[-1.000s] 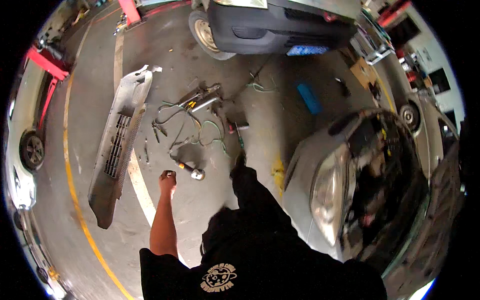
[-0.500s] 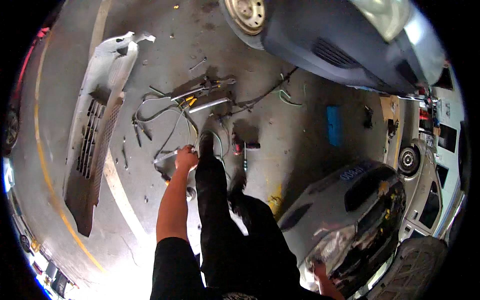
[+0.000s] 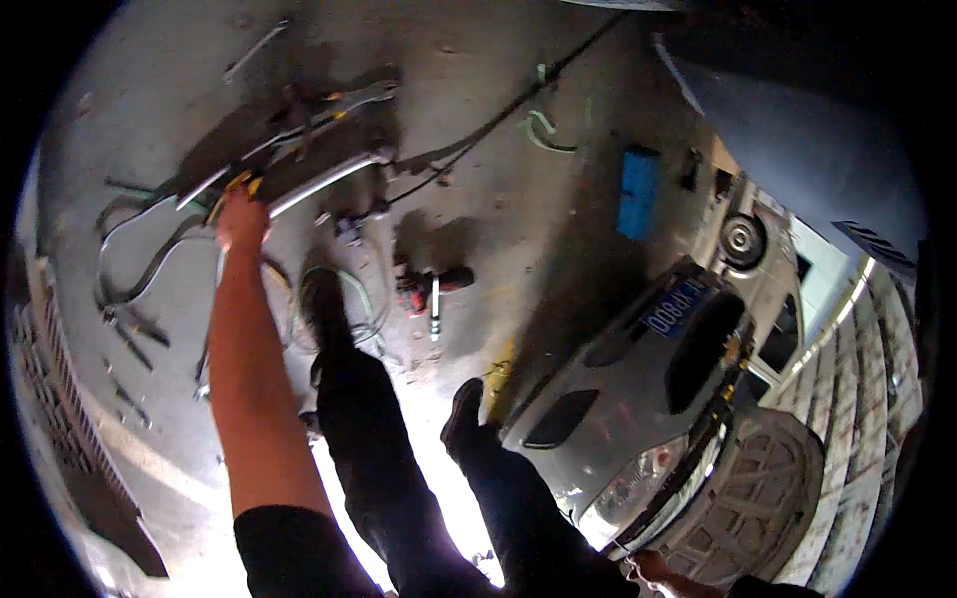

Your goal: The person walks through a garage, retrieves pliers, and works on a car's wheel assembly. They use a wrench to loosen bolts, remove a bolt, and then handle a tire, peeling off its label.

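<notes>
My left hand (image 3: pixel 242 214) reaches down to the tools on the floor, fingers curled round a yellow-handled tool (image 3: pixel 247 181). Beside it lie a silver bar (image 3: pixel 314 185), grey and green hoses (image 3: pixel 135 234) and long dark tools (image 3: pixel 140 339). A red-and-black power tool (image 3: pixel 457 281) lies to the right. My right hand (image 3: pixel 648 570) is low at the right beside the grey car's front (image 3: pixel 588 399), fingers curled around something thin that I cannot make out.
A removed bumper (image 3: pixel 80 419) lies at the left. A blue case (image 3: pixel 638 189) rests on the floor. A vehicle's dark bumper (image 3: pixel 788 130) overhangs the upper right. A parked car (image 3: pixel 773 329) stands behind the grey car, whose raised hood (image 3: pixel 748 498) shows. My feet (image 3: pixel 329 309) are among the hoses.
My view has moved forward and down over the tools. My left hand has moved from near the grinder to the yellow-handled tool. My right hand has appeared at the lower right.
</notes>
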The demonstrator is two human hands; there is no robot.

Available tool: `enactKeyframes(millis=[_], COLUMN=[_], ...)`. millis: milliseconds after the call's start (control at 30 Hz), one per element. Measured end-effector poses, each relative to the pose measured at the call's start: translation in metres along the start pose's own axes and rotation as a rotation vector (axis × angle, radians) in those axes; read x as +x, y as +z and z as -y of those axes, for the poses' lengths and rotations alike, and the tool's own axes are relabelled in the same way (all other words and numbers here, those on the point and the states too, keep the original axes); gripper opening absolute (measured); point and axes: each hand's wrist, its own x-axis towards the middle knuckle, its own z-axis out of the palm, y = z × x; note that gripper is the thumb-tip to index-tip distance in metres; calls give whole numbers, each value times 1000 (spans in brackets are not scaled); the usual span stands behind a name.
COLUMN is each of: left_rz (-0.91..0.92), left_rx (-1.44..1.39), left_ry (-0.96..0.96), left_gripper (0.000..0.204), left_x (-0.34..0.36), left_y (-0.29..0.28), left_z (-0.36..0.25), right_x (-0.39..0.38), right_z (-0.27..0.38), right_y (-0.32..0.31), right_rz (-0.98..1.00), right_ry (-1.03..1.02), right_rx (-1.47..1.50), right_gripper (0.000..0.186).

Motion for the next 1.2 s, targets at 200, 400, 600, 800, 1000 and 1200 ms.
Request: enactKeyframes(millis=[200, 400, 600, 800, 1000, 1200], left_rz=[59, -249, -77, 357, 954, 900], left_rx=[230, -119, -330, 27, -247, -338], left_ry=[35, 600, 649, 1019, 846, 978], left_gripper=[31, 32, 32, 34, 29, 27], left_x=[5, -114, -254, -447, -705, -832], left_y=[8, -23, -74, -178, -306, -325], left_z=[72, 10, -44, -163, -422, -590], right_x=[5, 41, 10, -14, -43, -53], right_z=[59, -10, 104, 141, 48, -79], right_y=[-67, -16, -111, -168, -234, -309], right_rz=[173, -62, -386, -516, -1055, -1385], right_ry=[-73, 77, -75, -700, -1082, -1192], right_rx=[-90, 278, 665, 791, 519, 549], right_gripper=[24, 36, 43, 50, 62, 74])
